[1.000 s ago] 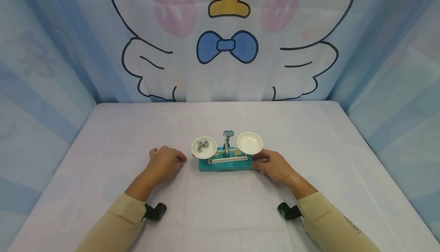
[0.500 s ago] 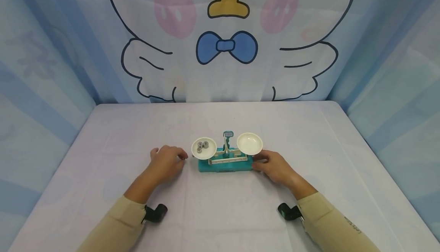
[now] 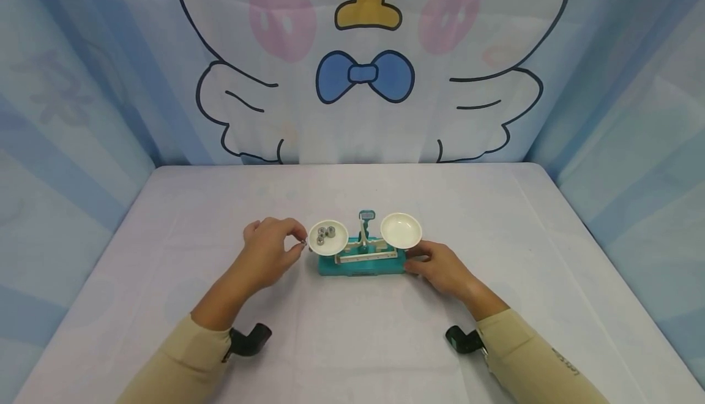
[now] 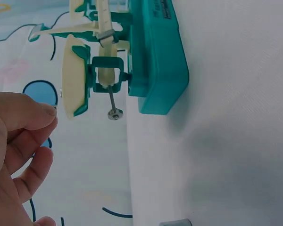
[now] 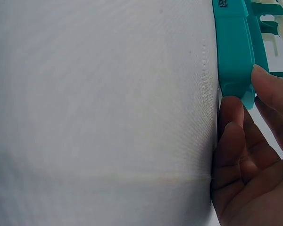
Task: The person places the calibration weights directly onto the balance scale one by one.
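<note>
A teal balance scale point(image 3: 360, 265) stands mid-table with two cream pans. Its left pan point(image 3: 319, 249) holds several small silver metal pieces point(image 3: 331, 231); the right pan point(image 3: 401, 231) has nothing in it. Just left of the left pan, my left hand point(image 3: 267, 251) pinches a tiny silver metal piece point(image 3: 303, 243) between thumb and fingertip. Fingers hide most of that piece in the left wrist view. My right hand point(image 3: 439, 267) holds the right end of the scale's base point(image 5: 236, 52), with the thumb on its edge and other fingers against its end.
White cloth covers the table point(image 3: 363, 343). Behind it hangs a curtain point(image 3: 363, 128) with a cartoon print, and blue curtains flank both sides. From the scale's left beam end sticks out a metal adjusting screw point(image 4: 115, 114).
My left hand has risen from the table and moved slightly forward and right, bringing the pinched metal piece beside the left pan. The right hand and scale stay put.
</note>
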Demonstrator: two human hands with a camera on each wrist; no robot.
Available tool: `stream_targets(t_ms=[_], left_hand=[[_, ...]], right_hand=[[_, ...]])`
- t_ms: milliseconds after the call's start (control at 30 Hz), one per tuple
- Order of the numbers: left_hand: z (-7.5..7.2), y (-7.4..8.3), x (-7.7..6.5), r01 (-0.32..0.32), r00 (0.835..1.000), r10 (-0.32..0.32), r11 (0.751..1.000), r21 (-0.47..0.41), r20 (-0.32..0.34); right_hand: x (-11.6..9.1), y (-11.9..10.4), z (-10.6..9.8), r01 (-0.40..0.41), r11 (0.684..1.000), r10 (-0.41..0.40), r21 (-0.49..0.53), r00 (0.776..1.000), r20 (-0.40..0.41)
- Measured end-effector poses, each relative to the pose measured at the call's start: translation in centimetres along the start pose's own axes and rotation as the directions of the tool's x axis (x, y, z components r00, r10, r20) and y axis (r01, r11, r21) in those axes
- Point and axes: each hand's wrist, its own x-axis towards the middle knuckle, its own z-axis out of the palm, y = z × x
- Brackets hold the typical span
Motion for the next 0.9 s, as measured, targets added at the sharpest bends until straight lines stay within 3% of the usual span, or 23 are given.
stream_targets(t_ms=[267,900], left_hand=[[-0.3,1.3,0.0,-0.047,0.999,0.046,0.999,-0.007,-0.026],[0.9,3.2,1.5,-0.078,0.997,0.078,0.997,0.005,0.019]], right_hand=[[0.0,0.2,0.0,0.009,1.0,-0.009,-0.004,1.0,-0.002],[0.0,0.4,0.0,0.038,0.999,-0.038,-0.013,0.999,-0.003]])
